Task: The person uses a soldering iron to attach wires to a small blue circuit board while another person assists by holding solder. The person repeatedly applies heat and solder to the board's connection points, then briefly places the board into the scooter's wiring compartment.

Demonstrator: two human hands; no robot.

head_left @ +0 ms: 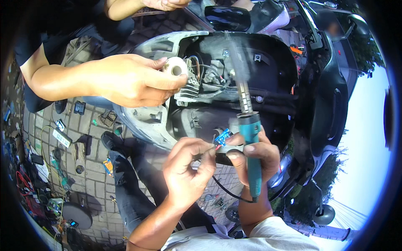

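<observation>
Where open, rimmed cavity [268, 79] beneath iron [248, 125]

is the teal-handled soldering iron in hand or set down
In hand: the right hand holds the teal-handled soldering iron, its metal barrel pointing away from the person.

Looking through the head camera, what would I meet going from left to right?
White rectangular block → orange packet → wearer's left hand → small blue part → teal soldering-iron handle → round mirror.
</observation>
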